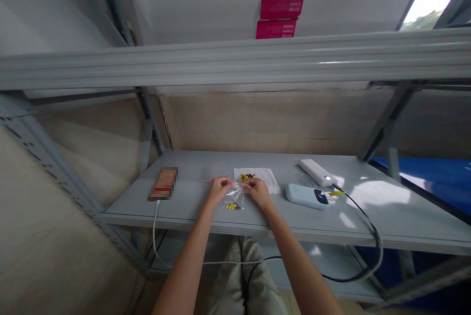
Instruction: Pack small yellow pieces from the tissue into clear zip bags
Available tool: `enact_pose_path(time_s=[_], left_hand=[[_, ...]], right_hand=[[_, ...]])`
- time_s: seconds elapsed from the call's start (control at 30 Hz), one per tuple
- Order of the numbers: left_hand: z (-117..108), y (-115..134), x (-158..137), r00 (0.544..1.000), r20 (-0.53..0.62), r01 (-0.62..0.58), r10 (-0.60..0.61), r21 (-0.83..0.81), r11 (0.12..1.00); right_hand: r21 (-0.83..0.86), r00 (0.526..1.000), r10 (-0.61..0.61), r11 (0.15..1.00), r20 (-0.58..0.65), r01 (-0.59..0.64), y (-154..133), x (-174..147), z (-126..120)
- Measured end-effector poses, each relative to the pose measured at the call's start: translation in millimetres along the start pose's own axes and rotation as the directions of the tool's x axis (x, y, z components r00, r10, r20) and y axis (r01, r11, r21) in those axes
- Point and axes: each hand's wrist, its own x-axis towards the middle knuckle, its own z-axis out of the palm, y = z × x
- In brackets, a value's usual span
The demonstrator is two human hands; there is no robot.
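Observation:
Between my two hands is a small clear plastic bag [234,196], with several yellow beads [231,206] and something darker at its bottom. My left hand [220,188] pinches the bag's top edge on the left side. On the other side, my right hand [257,190] has its fingertips closed on the top edge too. Just behind the hands, a pile of yellow and dark pieces [246,177] lies on a white sheet of paper [270,180]. My right hand partly covers that sheet.
A grey metal shelf [191,214] carries everything. A pixelated phone-like object [164,183] with a white cable lies left. To the right are a white power bank [317,172] and a light blue one [306,196] with cables. A crossbeam [235,65] runs above.

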Motion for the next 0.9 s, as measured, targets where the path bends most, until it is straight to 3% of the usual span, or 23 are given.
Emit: enact_pose_path(time_s=[0.13,0.23,0.3,0.33,0.37,0.43,0.53,0.67,0.8,0.9], left_hand=[[2,2,-3,1.000,-0.001,-0.018,0.018,0.007,1.000],[-10,7,-2,1.000,0.000,-0.002,0.002,0.023,1.000],[-31,14,-1,0.998,-0.057,0.003,0.001,0.067,0.998],[-44,19,-1,0.989,-0.144,-0.012,0.029,0.118,0.993],[-59,24,-1,0.969,-0.230,-0.041,0.086,0.196,0.980],[-86,35,-4,0.927,-0.285,-0.120,0.243,0.390,0.913],[-111,42,-16,0.933,-0.087,-0.227,0.349,0.609,0.760],[-115,30,-36,0.967,0.161,-0.248,0.195,0.762,0.599],[-106,25,-41,0.991,0.127,-0.134,0.044,0.888,0.441],[-96,31,-31,0.993,0.108,-0.119,0.051,0.935,0.336]], right_hand=[[0.044,1.000,0.020,0.999,0.001,-0.020,-2,-1,3],[0.148,1.000,-0.008,0.989,-0.008,0.009,-4,-1,5],[0.215,0.998,-0.034,0.976,-0.048,0.043,-4,-1,4],[0.242,0.997,-0.036,0.969,-0.072,0.052,-4,-1,4],[0.261,0.995,-0.031,0.964,-0.091,0.054,-4,0,4],[0.272,0.995,-0.018,0.961,-0.103,0.046,-4,0,3],[0.233,0.997,-0.017,0.972,-0.073,0.034,-4,1,3],[0.168,0.998,-0.034,0.985,-0.044,0.040,-5,0,3],[0.161,0.999,-0.040,0.986,-0.033,0.045,-6,-1,2],[0.160,0.999,-0.039,0.986,-0.019,0.042,-6,0,2]])
